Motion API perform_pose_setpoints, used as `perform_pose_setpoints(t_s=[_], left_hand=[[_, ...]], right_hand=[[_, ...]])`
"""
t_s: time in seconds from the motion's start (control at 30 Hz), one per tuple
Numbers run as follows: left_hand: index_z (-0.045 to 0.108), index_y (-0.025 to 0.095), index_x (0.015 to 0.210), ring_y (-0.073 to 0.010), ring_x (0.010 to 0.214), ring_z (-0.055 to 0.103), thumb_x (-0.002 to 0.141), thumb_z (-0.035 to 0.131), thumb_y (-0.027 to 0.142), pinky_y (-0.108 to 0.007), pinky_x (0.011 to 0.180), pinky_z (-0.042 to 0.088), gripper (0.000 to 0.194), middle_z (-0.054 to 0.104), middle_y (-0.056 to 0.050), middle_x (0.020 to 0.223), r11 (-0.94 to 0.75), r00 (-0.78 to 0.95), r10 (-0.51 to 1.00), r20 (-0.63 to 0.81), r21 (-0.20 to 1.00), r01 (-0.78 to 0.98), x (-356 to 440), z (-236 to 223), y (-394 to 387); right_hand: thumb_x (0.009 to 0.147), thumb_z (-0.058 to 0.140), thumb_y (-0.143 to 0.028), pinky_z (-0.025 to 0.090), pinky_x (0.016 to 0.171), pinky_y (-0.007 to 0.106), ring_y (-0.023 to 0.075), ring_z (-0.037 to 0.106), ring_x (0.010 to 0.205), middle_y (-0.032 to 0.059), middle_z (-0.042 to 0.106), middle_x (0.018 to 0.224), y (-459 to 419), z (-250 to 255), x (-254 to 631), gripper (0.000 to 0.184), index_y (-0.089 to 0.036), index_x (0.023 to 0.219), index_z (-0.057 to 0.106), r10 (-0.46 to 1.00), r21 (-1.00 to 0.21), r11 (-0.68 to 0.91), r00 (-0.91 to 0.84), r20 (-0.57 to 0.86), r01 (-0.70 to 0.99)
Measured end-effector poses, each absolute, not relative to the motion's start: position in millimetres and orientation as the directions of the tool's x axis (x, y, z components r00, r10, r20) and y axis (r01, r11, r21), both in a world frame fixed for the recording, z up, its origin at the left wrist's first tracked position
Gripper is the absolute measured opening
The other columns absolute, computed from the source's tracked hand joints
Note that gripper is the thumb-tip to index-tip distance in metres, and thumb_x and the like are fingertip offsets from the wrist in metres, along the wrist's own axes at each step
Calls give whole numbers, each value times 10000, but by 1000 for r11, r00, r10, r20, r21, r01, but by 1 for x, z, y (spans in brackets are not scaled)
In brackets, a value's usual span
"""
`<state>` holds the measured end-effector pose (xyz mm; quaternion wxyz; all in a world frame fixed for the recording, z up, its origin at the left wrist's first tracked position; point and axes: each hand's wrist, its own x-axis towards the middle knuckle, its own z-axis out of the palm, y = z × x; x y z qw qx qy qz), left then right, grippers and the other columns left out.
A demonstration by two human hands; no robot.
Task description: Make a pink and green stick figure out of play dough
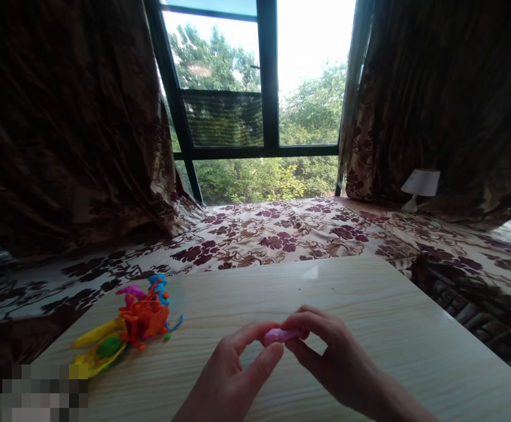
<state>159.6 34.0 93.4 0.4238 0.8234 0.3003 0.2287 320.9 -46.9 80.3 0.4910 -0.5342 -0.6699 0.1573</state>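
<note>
In the head view, pinched the pink lump (pixel 278 336) between thumb and fingertips of left hand (pixel 233 366) and right hand (pixel 337 346) alike, above the table (pixel 396 316), well short of its far edge. Saw an orange piece (pixel 147 319) beside a yellow piece (pixel 98 334) near the left edge.

Looks past a pale wood-grain table (pixel 347 281) and floral cloth (pixel 277 234) to a dark-framed window (pixel 271 117), daylight and trees (pixel 312 111); takes in patterned curtains (pixel 61 117), a white lamp (pixel 421 181) and a ribbed shape (pixel 455 296), possibly a radiator.
</note>
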Motion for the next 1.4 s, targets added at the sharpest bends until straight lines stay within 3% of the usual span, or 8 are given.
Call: perform_pose_setpoints(t_s=[0.2, 0.37, 0.63, 0.77, 0.93, 1.13, 1.23, 1.4], left_hand=[[660, 209, 831, -174, 824, 559, 810, 466, 331, -257, 789, 414, 230, 661, -2, 804, -264, 751, 659, 43, 948, 178, 162, 95, 34], [674, 196, 803, -162, 765, 551, 789, 498, 261, -231, 720, 407, 188, 646, 0, 746, -271, 729, 680, 77, 950, 153, 165, 95, 27], [587, 169, 648, -137, 731, 510, 835, 417, 363, -229, 708, 382, 319, 567, 17, 685, -181, 738, 675, 5, 971, 158, 167, 97, 29], [645, 168, 801, -140, 732, 502, 799, 496, 342, -228, 691, 396, 229, 581, 6, 697, -85, 760, 648, -42, 988, 127, 167, 99, 28], [664, 198, 904, -144, 743, 517, 787, 521, 295, -228, 694, 401, 208, 614, 6, 722, -127, 726, 688, 13, 987, 102, 167, 94, 26], [660, 169, 714, -134, 706, 521, 811, 475, 348, -231, 697, 405, 276, 613, 2, 672, -84, 736, 676, -38, 988, 129, 168, 94, 30], [658, 171, 800, -141, 757, 537, 792, 515, 331, -235, 734, 412, 215, 650, -17, 764, -24, 743, 667, -47, 996, 84, 169, 95, 28], [656, 188, 911, -156, 801, 541, 786, 529, 322, -238, 731, 414, 223, 654, -19, 805, -70, 725, 689, -8, 994, 78, 168, 91, 27]], right_hand=[[753, 589, -112, 430, 674, 230, 113, 532, 752, 6, 561, 848, -48, 81, 326, 304, -203, 1040, 546, 846, -728, 438, 31, 532, 528], [821, 531, -183, 423, 638, 232, 108, 520, 707, 11, 538, 780, -48, 82, 324, 96, -180, 882, 605, 877, -738, 397, 11, 480, 546], [813, 517, -144, 430, 666, 240, 115, 532, 740, 25, 541, 837, -46, 81, 321, 142, -195, 913, 604, 838, -724, 448, 37, 545, 524], [781, 556, -146, 432, 645, 242, 123, 532, 727, 23, 547, 825, -46, 79, 322, 223, -197, 999, 566, 834, -726, 451, 45, 550, 520], [822, 513, -172, 413, 619, 239, 115, 511, 675, 10, 539, 737, -47, 78, 319, 95, -184, 872, 593, 854, -730, 407, 57, 518, 549], [781, 536, -109, 428, 662, 240, 117, 524, 725, 17, 547, 812, -47, 78, 320, 158, -186, 912, 577, 851, -734, 428, 39, 524, 527], [763, 567, -121, 437, 672, 242, 121, 527, 733, 21, 549, 826, -47, 78, 322, 248, -182, 1003, 550, 849, -737, 437, 36, 528, 515], [810, 517, -157, 433, 644, 240, 117, 523, 692, 16, 546, 749, -46, 77, 318, 60, -171, 822, 575, 860, -745, 402, 58, 506, 533]])
